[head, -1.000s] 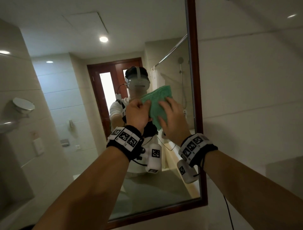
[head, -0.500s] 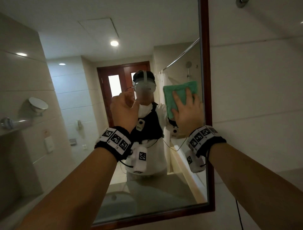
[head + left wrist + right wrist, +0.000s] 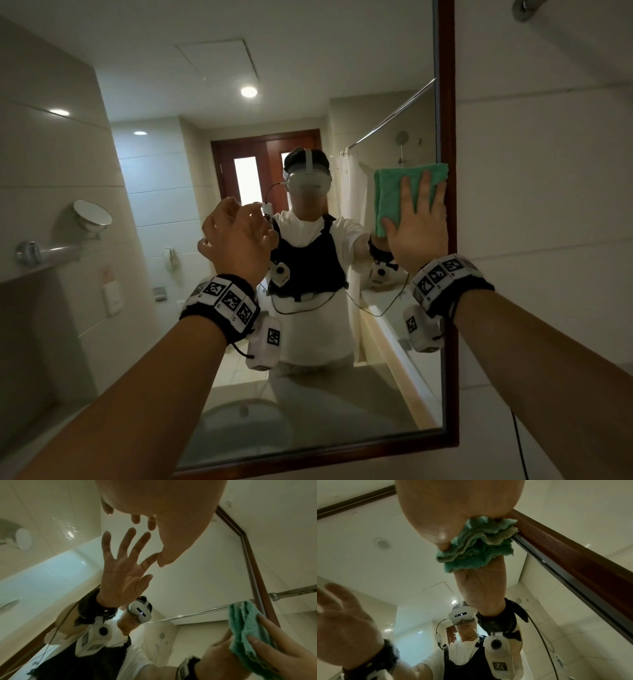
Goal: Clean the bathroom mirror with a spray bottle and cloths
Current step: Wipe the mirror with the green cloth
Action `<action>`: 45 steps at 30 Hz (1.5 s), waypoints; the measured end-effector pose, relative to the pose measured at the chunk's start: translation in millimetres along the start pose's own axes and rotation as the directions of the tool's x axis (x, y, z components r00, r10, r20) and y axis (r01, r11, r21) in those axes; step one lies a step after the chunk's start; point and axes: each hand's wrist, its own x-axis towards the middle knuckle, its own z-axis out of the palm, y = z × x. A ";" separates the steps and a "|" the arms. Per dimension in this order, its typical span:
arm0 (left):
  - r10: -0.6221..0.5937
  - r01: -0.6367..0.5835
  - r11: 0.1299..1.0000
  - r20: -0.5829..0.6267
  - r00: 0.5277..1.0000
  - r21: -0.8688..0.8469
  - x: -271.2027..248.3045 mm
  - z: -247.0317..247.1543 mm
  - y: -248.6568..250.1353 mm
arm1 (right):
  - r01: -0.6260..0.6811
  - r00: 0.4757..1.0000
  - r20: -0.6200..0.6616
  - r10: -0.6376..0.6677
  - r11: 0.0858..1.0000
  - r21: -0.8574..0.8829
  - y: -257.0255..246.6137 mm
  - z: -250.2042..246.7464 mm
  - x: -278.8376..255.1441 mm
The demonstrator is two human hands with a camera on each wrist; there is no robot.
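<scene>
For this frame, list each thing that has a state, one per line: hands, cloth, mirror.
right hand: fingers straight, pressing the cloth flat against the glass.
left hand: holds nothing, fingers relaxed, close to the glass.
green cloth: folded, flat on the mirror beside its right frame.
mirror: upright on the wall; wet or dry cannot be told.

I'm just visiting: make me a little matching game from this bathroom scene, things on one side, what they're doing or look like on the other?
Things:
1. cloth
2. left hand
3. right hand
4. mirror frame

States:
a. dark red-brown wood
b. green, folded, flat on the glass
c. holds nothing
d. presses the cloth, fingers spread

Pairs: 1-b, 2-c, 3-d, 4-a
</scene>
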 end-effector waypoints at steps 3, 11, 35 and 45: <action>0.009 -0.009 0.999 -0.007 1.000 0.047 0.3 -3.2 -10.3 | -0.011 1.000 -0.006 0.011 1.000 0.018 -7.8 2.2 0.9; -0.022 0.033 0.991 -0.079 0.997 0.132 5.5 -23.3 -55.1 | 0.007 0.999 -0.048 -0.006 1.000 0.020 -66.2 14.1 2.6; 0.009 0.001 0.994 -0.093 0.996 0.112 12.1 -48.2 -114.6 | 0.406 0.911 -0.061 -0.409 0.912 -0.054 -209.5 55.0 -26.6; 0.077 -0.073 0.985 -0.025 0.997 0.154 0.4 -19.1 -68.8 | -0.213 0.971 -0.103 0.217 0.976 0.043 -39.7 24.7 1.0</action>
